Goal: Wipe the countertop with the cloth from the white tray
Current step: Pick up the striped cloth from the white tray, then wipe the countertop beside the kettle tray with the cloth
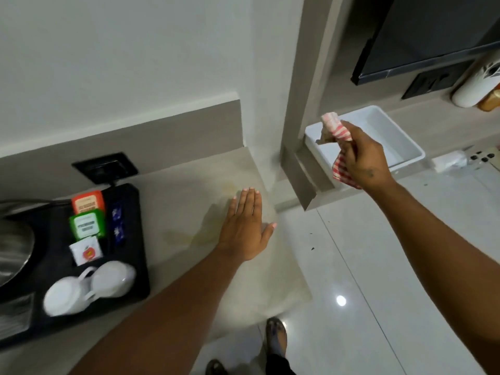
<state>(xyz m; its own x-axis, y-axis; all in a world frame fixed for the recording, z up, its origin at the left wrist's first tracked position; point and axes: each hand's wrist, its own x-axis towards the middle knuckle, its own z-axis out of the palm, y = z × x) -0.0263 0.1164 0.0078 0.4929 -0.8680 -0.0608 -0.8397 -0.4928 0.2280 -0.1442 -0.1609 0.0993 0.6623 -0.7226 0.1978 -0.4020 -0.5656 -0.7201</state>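
Note:
My right hand holds a red-and-white striped cloth in the air, just above the near left part of the white tray. The tray sits on a lower shelf at the right and looks empty inside. My left hand lies flat, fingers together, on the beige countertop near its right edge. A faint yellowish stain spreads on the countertop just left of that hand.
A black tray at the left holds two white cups, tea packets and a metal kettle. A wall socket sits behind it. A dark screen hangs above the shelf. White tiled floor lies to the right.

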